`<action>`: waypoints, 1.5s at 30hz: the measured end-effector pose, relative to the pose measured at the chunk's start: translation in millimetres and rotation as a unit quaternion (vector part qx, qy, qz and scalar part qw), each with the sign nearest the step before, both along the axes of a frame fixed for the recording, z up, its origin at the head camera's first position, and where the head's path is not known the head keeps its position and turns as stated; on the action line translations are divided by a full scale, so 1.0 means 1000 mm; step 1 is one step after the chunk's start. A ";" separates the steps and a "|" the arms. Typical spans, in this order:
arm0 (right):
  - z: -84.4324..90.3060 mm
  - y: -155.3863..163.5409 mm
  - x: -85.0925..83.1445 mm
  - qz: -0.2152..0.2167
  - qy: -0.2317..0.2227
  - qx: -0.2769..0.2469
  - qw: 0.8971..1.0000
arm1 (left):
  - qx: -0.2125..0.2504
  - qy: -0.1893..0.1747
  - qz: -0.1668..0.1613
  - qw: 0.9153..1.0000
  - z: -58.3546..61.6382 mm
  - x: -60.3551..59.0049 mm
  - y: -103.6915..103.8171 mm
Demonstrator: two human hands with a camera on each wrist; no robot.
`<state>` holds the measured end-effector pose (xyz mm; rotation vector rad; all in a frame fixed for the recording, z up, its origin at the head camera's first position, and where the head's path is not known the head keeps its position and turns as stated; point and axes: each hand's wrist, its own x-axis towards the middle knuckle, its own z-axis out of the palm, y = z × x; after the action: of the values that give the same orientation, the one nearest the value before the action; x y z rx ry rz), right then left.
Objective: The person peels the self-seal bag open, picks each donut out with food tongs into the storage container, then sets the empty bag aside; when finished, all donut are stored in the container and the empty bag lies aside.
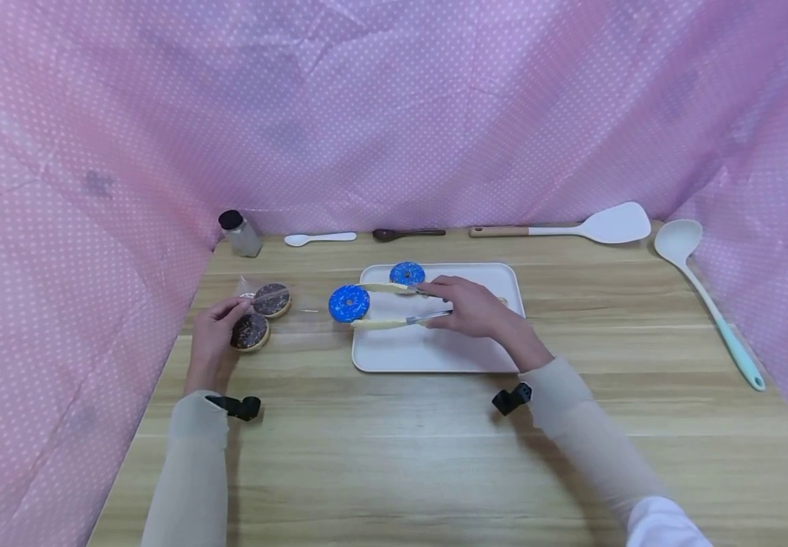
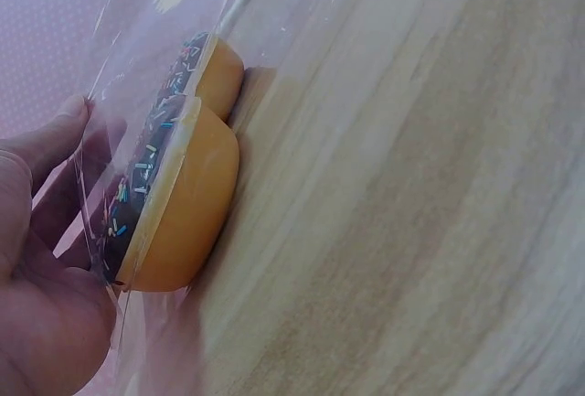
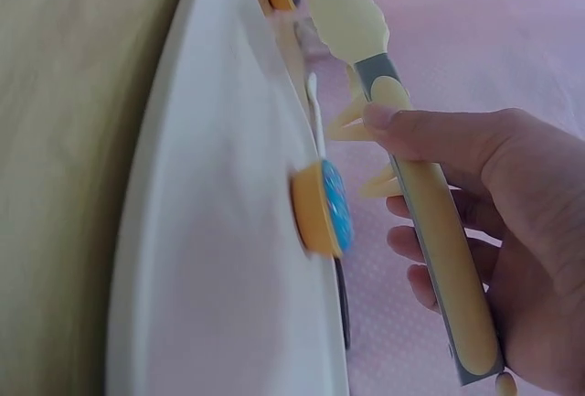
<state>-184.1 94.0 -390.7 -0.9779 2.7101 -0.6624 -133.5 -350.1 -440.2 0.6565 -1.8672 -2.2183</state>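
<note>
My left hand pinches the edge of a clear plastic bag at its left end. Inside the bag lie two chocolate-topped toy donuts with coloured sprinkles; the left wrist view shows their tan sides against the table. My right hand grips tongs with cream tips. Between those tips is a blue-topped donut, held at the left edge of a white tray, close to the bag. A second blue donut sits on the tray near its back edge.
Along the table's back stand a black-capped jar, a small white spoon, a dark spoon and a white spatula. A ladle with a mint handle lies at the right. Pink dotted cloth hangs behind.
</note>
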 end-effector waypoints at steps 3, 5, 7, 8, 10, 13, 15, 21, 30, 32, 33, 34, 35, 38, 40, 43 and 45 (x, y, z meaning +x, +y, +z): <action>0.002 0.012 -0.001 -0.007 0.010 -0.005 1.000 | 0.002 0.004 -0.002 1.000 0.000 0.000 0.000; 0.003 0.021 -0.002 -0.012 0.018 -0.011 1.000 | 0.000 0.004 -0.003 1.000 0.000 0.000 0.000; 0.002 0.031 -0.003 -0.017 0.029 -0.018 0.999 | -0.011 0.001 -0.002 1.000 -0.001 0.000 0.000; 0.002 0.037 -0.004 -0.022 0.031 -0.023 0.999 | -0.017 -0.001 -0.002 1.000 -0.001 -0.001 0.000; 0.001 0.047 -0.004 -0.031 0.035 -0.032 0.998 | -0.034 -0.006 0.002 0.999 -0.002 -0.001 -0.001; -0.001 0.063 -0.005 -0.048 0.031 -0.038 0.998 | -0.051 -0.016 0.007 0.999 -0.004 -0.003 -0.002; -0.001 0.072 -0.005 -0.062 0.026 -0.035 0.997 | -0.053 -0.022 0.010 0.998 -0.005 -0.003 -0.003; -0.007 0.100 -0.007 -0.097 0.018 -0.016 0.995 | -0.035 -0.029 0.014 0.999 -0.006 -0.003 -0.006; -0.016 0.125 -0.011 -0.124 0.001 -0.015 0.992 | -0.027 -0.031 0.017 0.999 -0.004 -0.002 -0.006; -0.018 0.128 -0.010 -0.128 -0.005 -0.008 0.992 | -0.024 -0.033 0.014 0.999 -0.004 -0.001 -0.006; -0.019 0.129 -0.010 -0.129 -0.005 -0.006 0.992 | -0.024 -0.034 0.012 0.999 -0.003 -0.001 -0.006; -0.020 0.130 -0.010 -0.130 -0.003 -0.003 0.991 | -0.026 -0.034 0.009 0.999 -0.003 -0.001 -0.005; -0.020 0.131 -0.009 -0.131 -0.002 0.001 0.991 | -0.029 -0.035 0.008 0.999 -0.003 0.000 -0.005; -0.022 0.133 -0.008 -0.132 -0.002 0.010 0.991 | -0.015 -0.021 0.007 1.000 -0.004 0.000 -0.005; -0.022 0.134 -0.008 -0.135 -0.004 0.015 0.991 | -0.015 -0.017 0.006 1.000 -0.004 0.000 -0.004; -0.021 0.134 -0.007 -0.137 -0.009 0.018 0.990 | -0.019 -0.020 0.006 1.000 -0.004 -0.001 -0.004; -0.019 0.135 -0.006 -0.138 -0.011 0.020 0.990 | -0.033 -0.028 0.005 0.999 -0.003 -0.001 -0.003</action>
<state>-190.3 228.8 -410.0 -0.5868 2.8548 -0.6569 -134.5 -353.3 -443.7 0.7217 -1.9490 -2.1432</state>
